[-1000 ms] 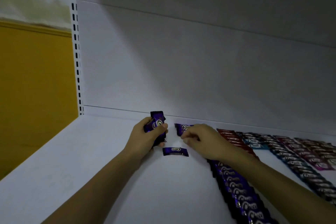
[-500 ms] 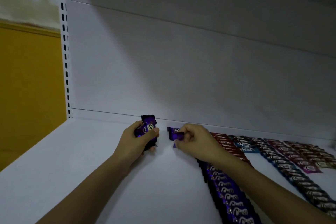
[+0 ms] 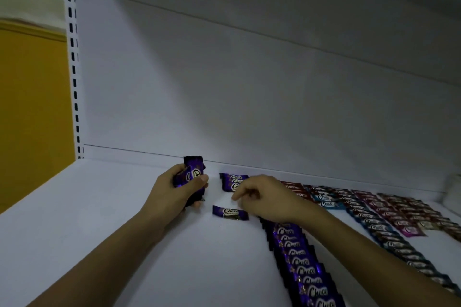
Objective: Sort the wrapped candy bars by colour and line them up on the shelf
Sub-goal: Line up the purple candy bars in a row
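Left hand (image 3: 174, 190): fingers clenched round a bunch of purple wrapped candy bars (image 3: 194, 174), whose lower ends are hidden in the palm. Right hand (image 3: 265, 198): fingers released, loosely curled, just beside a single purple bar (image 3: 229, 212) lying on the white shelf (image 3: 99, 207). The forearm hides the far end of the purple row (image 3: 306, 269).

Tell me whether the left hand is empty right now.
No: the left hand grips a bundle of purple Choco bars, its thumb pressed across their fronts.

White "Choco" lettering shows on the held purple bars (image 3: 195, 174), the loose purple bar (image 3: 229, 212), the purple row (image 3: 307, 270) and the blue wrappers (image 3: 324, 198).
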Demonstrator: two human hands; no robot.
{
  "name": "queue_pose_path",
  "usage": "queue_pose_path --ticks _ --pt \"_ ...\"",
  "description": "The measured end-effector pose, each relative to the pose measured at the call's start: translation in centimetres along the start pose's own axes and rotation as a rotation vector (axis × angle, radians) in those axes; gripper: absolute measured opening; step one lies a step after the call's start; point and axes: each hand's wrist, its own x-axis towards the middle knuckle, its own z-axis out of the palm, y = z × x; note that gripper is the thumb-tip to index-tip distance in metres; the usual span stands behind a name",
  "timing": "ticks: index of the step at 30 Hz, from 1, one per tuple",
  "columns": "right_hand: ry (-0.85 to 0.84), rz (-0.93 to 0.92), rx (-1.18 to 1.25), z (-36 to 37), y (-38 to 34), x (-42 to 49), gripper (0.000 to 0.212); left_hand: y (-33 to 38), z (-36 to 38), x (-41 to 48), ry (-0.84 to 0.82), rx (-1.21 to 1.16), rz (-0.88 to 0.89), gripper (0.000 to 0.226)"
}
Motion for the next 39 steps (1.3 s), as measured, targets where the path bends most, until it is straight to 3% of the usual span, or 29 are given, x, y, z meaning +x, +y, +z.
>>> queue_pose_path --ticks 8,14,30,32,34,36,39 --pt "-0.02 0.007 -0.241 1.0 0.1 0.0 0.029 -0.3 0.0 0.2 -0.024 0.032 0.015 0.018" --pt "0.204 0.056 -0.409 1.0 1.3 1.6 0.019 -0.6 0.0 0.5 -0.028 0.013 0.037 0.019" --pt "0.237 0.123 -0.395 1.4 3.2 4.0 0.024 -1.1 -0.2 1.0 -0.044 0.085 0.067 0.019" --pt "0.278 0.093 -0.329 1.5 2.8 3.8 0.016 -1.0 -0.2 0.8 -0.067 0.084 0.086 0.017" --pt "0.312 0.059 -0.012 1.5 1.8 3.5 0.011 -0.9 -0.2 0.7 -0.103 0.082 0.116 0.016" --pt "0.247 0.022 0.383 1.3 0.1 3.0 0.021 -0.8 -0.1 0.6 -0.141 0.076 0.139 0.015" --pt "0.145 -0.021 0.576 1.4 -1.7 2.4 0.019 -0.7 -0.1 0.6 -0.181 0.068 0.151 0.02"
